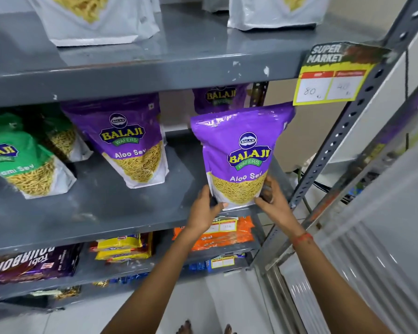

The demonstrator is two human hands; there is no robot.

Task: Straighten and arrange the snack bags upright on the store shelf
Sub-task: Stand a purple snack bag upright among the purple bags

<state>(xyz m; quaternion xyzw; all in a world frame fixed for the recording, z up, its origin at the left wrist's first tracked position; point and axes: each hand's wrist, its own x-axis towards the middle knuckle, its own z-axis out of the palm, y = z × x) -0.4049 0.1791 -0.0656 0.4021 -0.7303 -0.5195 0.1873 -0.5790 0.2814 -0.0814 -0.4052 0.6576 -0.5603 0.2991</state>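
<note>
Head view: three purple Aloo Sev bags stand on the middle shelf (87, 208), and two green bags (27, 162) at its left. The left hand (204, 208) and right hand (274, 201) pinch the lower corners of the front purple bag (239, 150), thumbs in front, fingers curled behind, at the shelf's right front edge.

Shop; price tag (328, 79), stocked shelf (140, 78)

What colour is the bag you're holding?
Purple, with a white bottom, on the held bag; head view.
</note>
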